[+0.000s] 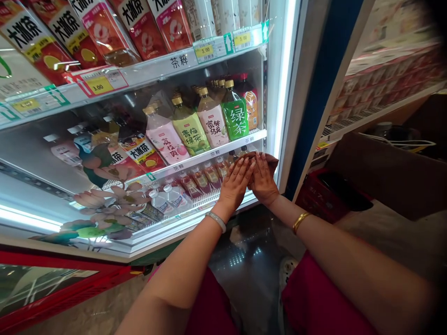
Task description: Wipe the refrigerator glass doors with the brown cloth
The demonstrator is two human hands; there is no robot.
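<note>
In front of the lower shelves of a lit drinks fridge, my two hands are side by side on a folded brown cloth [271, 161]. My left hand [238, 177], below a pale bangle, has its fingers laid together over the cloth's left part. Close against it, my right hand [263, 180], below a gold bracelet, holds the cloth's right part. Brown fabric sticks out beyond the right fingers; the thumbs and the underside of the cloth are mostly hidden. A green tea bottle [234, 114] stands on the shelf just above the hands.
Several bottles, among them a pink-label bottle [165, 139], line the middle shelf [195, 159]. Small bottles stand below it. The fridge's bright side frame [284, 83] rises at right. Beyond it are a red box [319, 197] and a brown panel [380, 179].
</note>
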